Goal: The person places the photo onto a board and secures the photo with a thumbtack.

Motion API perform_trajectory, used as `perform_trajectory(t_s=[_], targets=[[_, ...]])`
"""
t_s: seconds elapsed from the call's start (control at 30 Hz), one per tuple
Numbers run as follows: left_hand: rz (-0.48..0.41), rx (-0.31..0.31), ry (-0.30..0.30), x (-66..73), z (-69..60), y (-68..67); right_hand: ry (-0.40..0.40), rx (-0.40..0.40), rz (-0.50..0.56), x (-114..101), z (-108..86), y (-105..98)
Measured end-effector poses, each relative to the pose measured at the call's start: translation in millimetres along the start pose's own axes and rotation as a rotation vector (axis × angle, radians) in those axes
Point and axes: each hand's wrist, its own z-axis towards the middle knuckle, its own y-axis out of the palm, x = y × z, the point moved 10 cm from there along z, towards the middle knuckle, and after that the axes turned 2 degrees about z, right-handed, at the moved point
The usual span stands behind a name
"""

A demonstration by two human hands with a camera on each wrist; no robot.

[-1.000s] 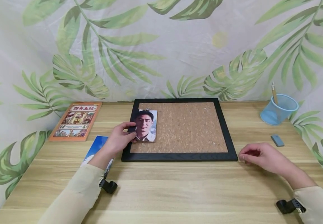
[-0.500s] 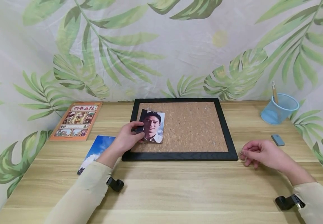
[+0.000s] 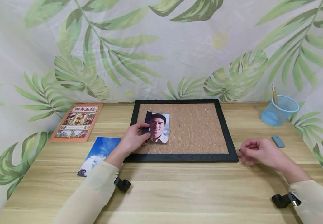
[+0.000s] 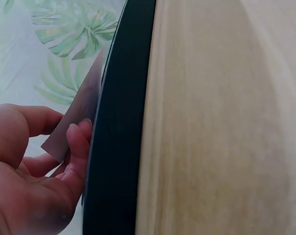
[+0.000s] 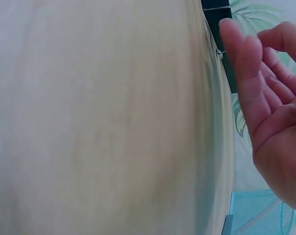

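Portrait photo (image 3: 159, 127) and left hand (image 3: 135, 137) slid right since a second ago: the photo overlapped the left bar of the black frame then, now it's over cork only. Sky photo (image 3: 101, 151) less covered by the left arm now. Right hand (image 3: 258, 152) shifted slightly, fingertips by the board's near right corner.

Largest down. 1 leaf-print backdrop (image 3: 189, 46) behind. 1 wood-grain table (image 3: 183, 193). 1 cork board (image 3: 197, 130), black-framed, flat on the table near the backdrop. 2 pale sleeves (image 3: 85, 196), 2 hands. Left hand clamped on the portrait photo's left edge, thumb and finger pinching it. Right hand: fingers bent, thumb and forefinger tips near each other; can't tell if they hold anything. 1 shiny small item (image 5: 220, 54) shows beside those fingers in the right wrist view, too small to name.

1 orange book (image 3: 75, 123), left of the board. 1 light-blue cup (image 3: 268, 115), far right, upright. 2 photos total: sky photo on the table between book and board, partly under the left arm; portrait photo over the board's left part, bowed and tilted in the left wrist view, contact with cork unclear. 2 black wrist cameras (image 3: 122, 184). 1 pencil (image 3: 274, 95), leaning in the cup. 1 grey-blue block (image 3: 278, 141), near the right hand. Tiny shiny specks on the cork, too small to count.
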Motion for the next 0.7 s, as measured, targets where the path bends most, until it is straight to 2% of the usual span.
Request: perform_trajectory(t_s=[0.17,0.37,0.57,0.7], targets=[[0.025,0.002,-0.015,2.8,0.6,1.3,-0.036,0.053,0.037,-8,1.4,-5],[0.021,-0.001,-0.037,3.3,2.4,2.1,-0.164,0.109,0.092,-24,5.3,-13],[0.032,0.005,-0.043,4.1,2.6,3.4,-0.255,0.171,0.302,-32,17.6,-16],[0.031,0.004,-0.055,3.6,2.4,5.1,-0.215,0.193,0.394,-30,28.0,-14]])
